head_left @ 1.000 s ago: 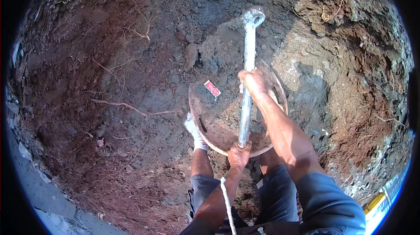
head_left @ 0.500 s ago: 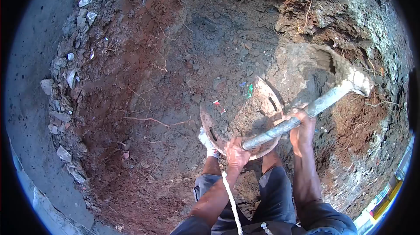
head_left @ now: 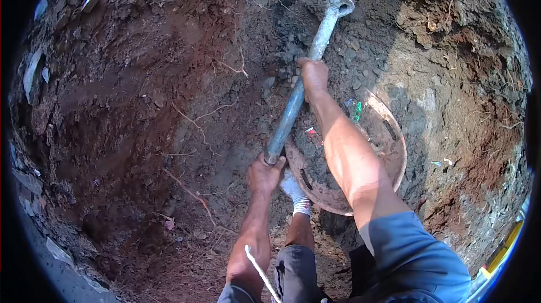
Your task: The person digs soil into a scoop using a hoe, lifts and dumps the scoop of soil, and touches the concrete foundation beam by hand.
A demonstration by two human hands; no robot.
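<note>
A hoe with a grey-blue pipe handle (head_left: 294, 103) slants up and away from me in the head view. My left hand (head_left: 265, 174) is wrapped round its near end, low and left of the middle. Further up the shaft my right hand (head_left: 314, 77) grips it closed. The hoe's ring-shaped eye (head_left: 341, 5) lies against the dirt at the far end; its blade is hidden behind or in the soil. Under my right forearm, a round, soil-coated pan (head_left: 397, 159) with slots in its rim sits on the ground, partly covered by the arm.
Reddish-brown earth walls (head_left: 129, 77) with thin roots (head_left: 197, 196) surround me. A foot in a white covering (head_left: 296, 191) stands beside the pan. Small bits of litter, such as a green scrap (head_left: 358, 111), lie within the pan's curve. Broken stones (head_left: 32, 74) line the left edge.
The hoe has swung from the right, where its head was raised and blurred, over to the upper middle against the soil. My right hand has moved forward and left; my left hand has moved left.
</note>
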